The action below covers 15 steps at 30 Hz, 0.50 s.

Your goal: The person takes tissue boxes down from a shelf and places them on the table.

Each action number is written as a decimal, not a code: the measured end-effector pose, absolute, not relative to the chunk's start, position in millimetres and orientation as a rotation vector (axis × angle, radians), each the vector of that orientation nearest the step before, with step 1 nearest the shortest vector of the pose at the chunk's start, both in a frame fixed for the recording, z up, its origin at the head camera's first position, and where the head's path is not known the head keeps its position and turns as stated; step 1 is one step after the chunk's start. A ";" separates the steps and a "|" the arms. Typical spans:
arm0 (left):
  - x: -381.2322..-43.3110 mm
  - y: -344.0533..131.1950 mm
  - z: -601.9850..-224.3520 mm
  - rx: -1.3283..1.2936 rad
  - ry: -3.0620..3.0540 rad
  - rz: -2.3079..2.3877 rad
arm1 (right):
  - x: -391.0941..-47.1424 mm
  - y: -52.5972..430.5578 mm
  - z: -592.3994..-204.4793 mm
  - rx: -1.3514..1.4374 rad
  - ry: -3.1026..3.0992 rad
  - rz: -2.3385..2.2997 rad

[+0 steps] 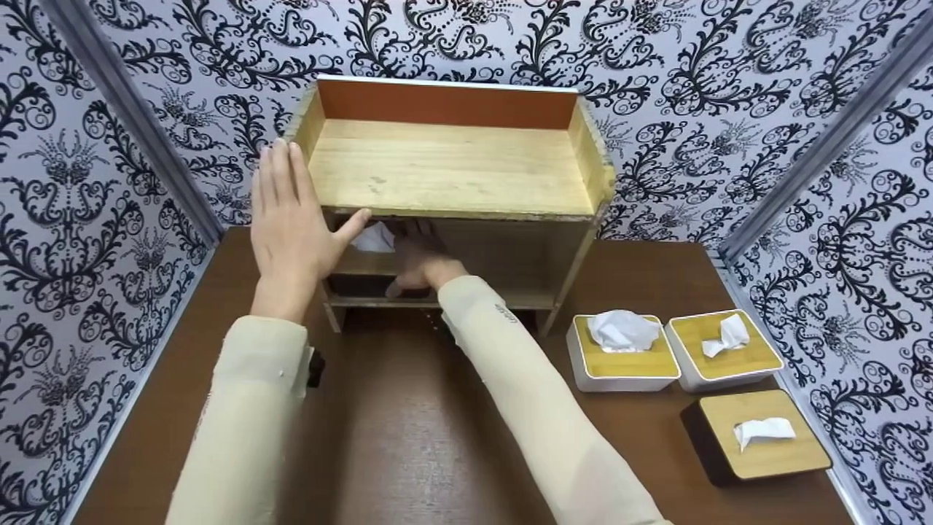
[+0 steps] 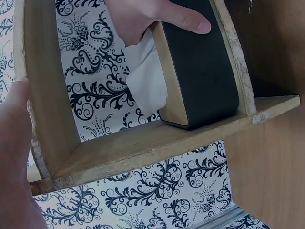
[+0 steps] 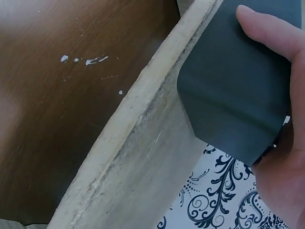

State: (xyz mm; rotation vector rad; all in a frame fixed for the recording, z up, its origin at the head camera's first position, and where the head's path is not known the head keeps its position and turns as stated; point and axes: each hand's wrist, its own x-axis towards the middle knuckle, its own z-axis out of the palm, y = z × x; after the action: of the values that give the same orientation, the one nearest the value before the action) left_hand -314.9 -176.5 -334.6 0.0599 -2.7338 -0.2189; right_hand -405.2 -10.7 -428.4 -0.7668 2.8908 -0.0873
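Observation:
A small wooden shelf (image 1: 452,168) stands at the back of the table. My left hand (image 1: 288,211) rests against its left side with straight fingers, the thumb at the upper board's front edge. Inside the lower compartment, my right hand (image 1: 421,259) grips a dark tissue box (image 2: 200,67) with a wooden top. In the right wrist view, the right thumb (image 3: 267,31) lies on the box's dark front face. White tissue (image 2: 147,78) sticks out of the box top. The right fingers are partly hidden in shadow under the upper board.
On the table's right are two white tissue boxes with wooden tops, the left one (image 1: 623,364) and the right one (image 1: 758,357). A dark-sided tissue box (image 1: 773,456) sits nearer the front. Patterned walls (image 1: 729,109) enclose the brown table (image 1: 408,437).

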 end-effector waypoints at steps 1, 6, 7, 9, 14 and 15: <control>-314.7 -176.7 -334.7 0.059 -2.734 -0.219 | -405.1 -10.2 -428.9 -0.766 2.895 -0.100; -313.6 -176.6 -334.4 0.072 -2.747 -0.198 | -401.7 -4.7 -429.7 -0.789 2.905 -0.158; -313.6 -176.3 -334.4 0.072 -2.749 -0.194 | -400.6 -2.9 -429.2 -0.785 2.898 -0.175; -314.1 -175.7 -334.0 0.066 -2.751 -0.191 | -397.8 1.6 -426.9 -0.762 2.896 -0.193; -314.9 -176.3 -333.6 0.060 -2.746 -0.204 | -391.1 11.4 -421.4 -0.765 2.908 -0.203; -314.6 -177.2 -333.6 0.064 -2.748 -0.206 | -389.5 12.9 -421.1 -0.780 2.908 -0.209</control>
State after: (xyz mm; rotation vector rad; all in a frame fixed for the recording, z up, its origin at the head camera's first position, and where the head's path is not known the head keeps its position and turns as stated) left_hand -314.6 -177.2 -333.6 0.0640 -2.7477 -0.2057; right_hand -389.5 12.9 -421.1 -0.7801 2.9084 -0.2090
